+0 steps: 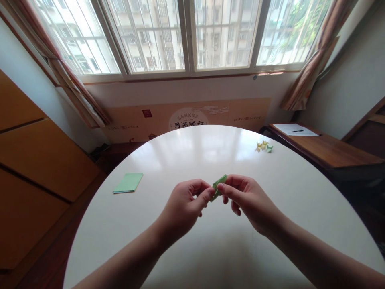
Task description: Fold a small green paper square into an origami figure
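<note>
A small piece of folded green paper [219, 187] is held up between my two hands, over the middle of the white round table [186, 257]. My left hand [189, 200] pinches its lower left end between thumb and fingers. On the other side, my right hand [245, 196] grips the upper right part, thumb in front and index finger behind. The paper is narrow and tilted, with its top end leaning right. My fingertips hide part of its edges and folds.
A stack of green square paper [128, 182] lies on the table's left side. Several small folded paper figures [264, 146], yellow and light green, sit near the far right edge. Beyond the table, a wooden desk [331, 148] carries a white sheet [294, 129] and a pen [297, 131].
</note>
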The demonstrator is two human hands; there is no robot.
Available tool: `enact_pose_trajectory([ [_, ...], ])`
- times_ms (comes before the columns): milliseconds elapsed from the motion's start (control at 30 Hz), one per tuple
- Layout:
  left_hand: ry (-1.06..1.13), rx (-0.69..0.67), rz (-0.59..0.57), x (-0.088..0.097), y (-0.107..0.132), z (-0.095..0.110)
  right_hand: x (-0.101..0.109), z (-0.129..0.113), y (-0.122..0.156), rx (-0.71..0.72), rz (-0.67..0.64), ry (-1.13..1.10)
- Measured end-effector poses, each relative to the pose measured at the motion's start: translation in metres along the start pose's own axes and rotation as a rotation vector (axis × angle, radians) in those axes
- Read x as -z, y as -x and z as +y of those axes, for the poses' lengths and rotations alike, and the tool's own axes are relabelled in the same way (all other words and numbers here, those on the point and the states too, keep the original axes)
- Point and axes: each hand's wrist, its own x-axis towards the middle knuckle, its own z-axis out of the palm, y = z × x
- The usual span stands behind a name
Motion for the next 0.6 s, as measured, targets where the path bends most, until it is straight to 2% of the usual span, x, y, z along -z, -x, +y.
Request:
enact_pose_trajectory([
  [267,-0.078,-0.034,0.022,0.002,-0.001,-0.001,-0.001,0.002,0.0,-0.035,-0.004,-0.017],
  [367,-0.041,-0.045,0.02,0.007,-0.003,-0.001,0.001,0.001,0.0,-0.085,-0.038,0.024],
  [600,0.004,-0.004,-0.23,0.022,-0.009,0.002,0.0,-0.003,-0.001,-0.241,-0.186,0.15],
])
